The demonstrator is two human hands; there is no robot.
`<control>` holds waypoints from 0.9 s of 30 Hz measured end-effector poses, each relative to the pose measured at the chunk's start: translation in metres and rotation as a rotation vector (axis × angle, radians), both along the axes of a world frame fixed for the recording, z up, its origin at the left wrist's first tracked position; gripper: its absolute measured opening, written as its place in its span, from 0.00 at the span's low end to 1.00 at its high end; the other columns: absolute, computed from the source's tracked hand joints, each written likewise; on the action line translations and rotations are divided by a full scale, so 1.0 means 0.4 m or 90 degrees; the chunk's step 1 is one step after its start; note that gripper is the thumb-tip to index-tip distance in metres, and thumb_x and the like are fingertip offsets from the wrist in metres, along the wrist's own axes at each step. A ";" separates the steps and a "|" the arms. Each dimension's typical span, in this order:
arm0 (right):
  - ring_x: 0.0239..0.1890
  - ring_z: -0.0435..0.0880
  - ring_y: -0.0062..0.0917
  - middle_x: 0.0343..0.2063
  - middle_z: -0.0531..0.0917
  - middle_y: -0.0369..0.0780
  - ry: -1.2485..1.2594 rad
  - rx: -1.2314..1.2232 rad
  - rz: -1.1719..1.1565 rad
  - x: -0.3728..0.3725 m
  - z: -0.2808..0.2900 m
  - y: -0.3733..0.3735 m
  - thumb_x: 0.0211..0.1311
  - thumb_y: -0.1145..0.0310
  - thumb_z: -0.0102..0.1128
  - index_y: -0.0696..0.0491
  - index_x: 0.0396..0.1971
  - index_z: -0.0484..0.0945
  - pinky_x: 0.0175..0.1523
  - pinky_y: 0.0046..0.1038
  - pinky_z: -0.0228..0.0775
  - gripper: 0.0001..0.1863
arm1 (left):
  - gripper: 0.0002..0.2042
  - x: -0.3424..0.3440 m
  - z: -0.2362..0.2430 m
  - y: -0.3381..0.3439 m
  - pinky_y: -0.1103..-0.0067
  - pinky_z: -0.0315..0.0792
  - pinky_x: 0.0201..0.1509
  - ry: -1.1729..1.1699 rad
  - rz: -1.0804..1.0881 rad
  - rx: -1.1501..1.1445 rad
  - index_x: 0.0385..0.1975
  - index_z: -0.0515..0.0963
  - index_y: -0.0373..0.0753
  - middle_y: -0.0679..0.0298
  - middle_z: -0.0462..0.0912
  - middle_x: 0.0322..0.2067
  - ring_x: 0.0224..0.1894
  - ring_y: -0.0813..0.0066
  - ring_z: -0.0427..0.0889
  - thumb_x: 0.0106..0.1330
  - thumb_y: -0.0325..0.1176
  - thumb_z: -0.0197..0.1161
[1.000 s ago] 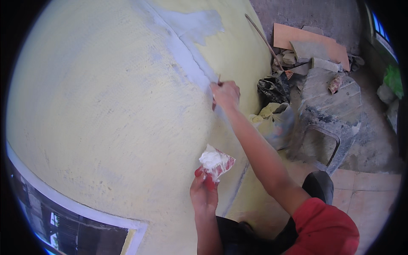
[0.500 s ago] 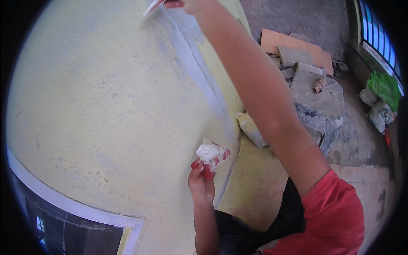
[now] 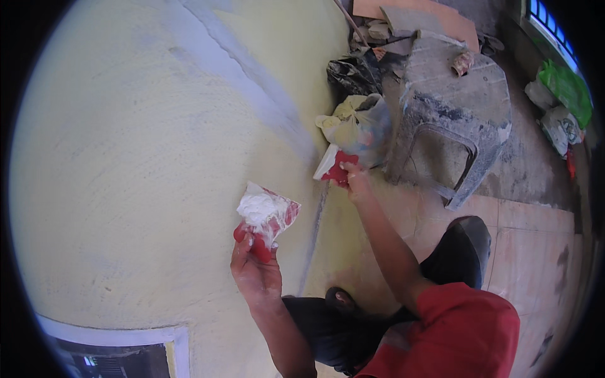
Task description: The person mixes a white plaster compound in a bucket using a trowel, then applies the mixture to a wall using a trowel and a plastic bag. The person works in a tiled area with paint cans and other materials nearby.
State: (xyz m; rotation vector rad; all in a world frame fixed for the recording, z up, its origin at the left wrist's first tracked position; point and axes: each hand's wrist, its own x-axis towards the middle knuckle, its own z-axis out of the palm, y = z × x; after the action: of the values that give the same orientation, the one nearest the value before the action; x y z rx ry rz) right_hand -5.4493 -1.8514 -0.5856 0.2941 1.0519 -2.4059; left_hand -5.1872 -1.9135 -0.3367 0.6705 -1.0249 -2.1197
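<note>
My left hand (image 3: 258, 277) is closed round a red putty spreader (image 3: 285, 217) that carries a thick lump of white putty (image 3: 258, 206). In my right hand (image 3: 359, 181) is a second red putty spreader (image 3: 338, 166) with a white blade, held near the base of the wall. Both tools are apart from each other. The pale yellow wall (image 3: 126, 170) has a crack (image 3: 220, 47) running down through a smeared whitish strip (image 3: 265, 94) toward the right spreader.
A dusty plastic stool (image 3: 469, 110) stands on its legs at the right with a crumpled wrapper (image 3: 463, 63) on top. Beside it sit a tied plastic bag (image 3: 362, 123) and a black bag (image 3: 354, 74). Lower left is a white-framed window (image 3: 113, 337); at far right, a green bag (image 3: 567, 94).
My right hand has come down from high on the wall with its spreader, to near the tied bag. My left hand has shifted left and slightly up. The view has moved too.
</note>
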 end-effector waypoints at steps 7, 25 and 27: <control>0.37 0.91 0.32 0.36 0.89 0.43 -0.048 0.318 0.089 -0.075 -0.211 -0.155 0.68 0.55 0.64 0.57 0.43 0.86 0.32 0.36 0.87 0.19 | 0.19 -0.048 -0.032 0.013 0.76 0.82 0.47 -0.001 -0.011 0.010 0.60 0.75 0.35 0.65 0.84 0.50 0.49 0.75 0.85 0.70 0.29 0.62; 0.32 0.89 0.22 0.37 0.89 0.36 0.141 -0.071 -0.057 -0.117 0.542 0.149 0.68 0.66 0.67 0.55 0.49 0.84 0.30 0.26 0.81 0.13 | 0.21 -0.250 0.044 -0.030 0.72 0.79 0.56 0.077 -0.107 0.018 0.61 0.74 0.35 0.62 0.82 0.53 0.55 0.68 0.83 0.68 0.28 0.62; 0.34 0.89 0.23 0.38 0.89 0.37 0.121 -0.040 -0.042 -0.148 0.635 0.172 0.69 0.66 0.66 0.55 0.50 0.83 0.34 0.26 0.83 0.14 | 0.22 -0.283 0.139 -0.009 0.70 0.75 0.63 0.056 -0.124 0.036 0.62 0.73 0.35 0.61 0.80 0.57 0.60 0.66 0.80 0.67 0.28 0.62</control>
State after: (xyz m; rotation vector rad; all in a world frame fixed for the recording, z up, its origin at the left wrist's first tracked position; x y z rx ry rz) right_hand -5.5085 -1.7826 -0.3314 0.0797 1.0595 -2.5608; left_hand -5.3002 -1.9171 -0.2812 0.5169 -1.0196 -2.3324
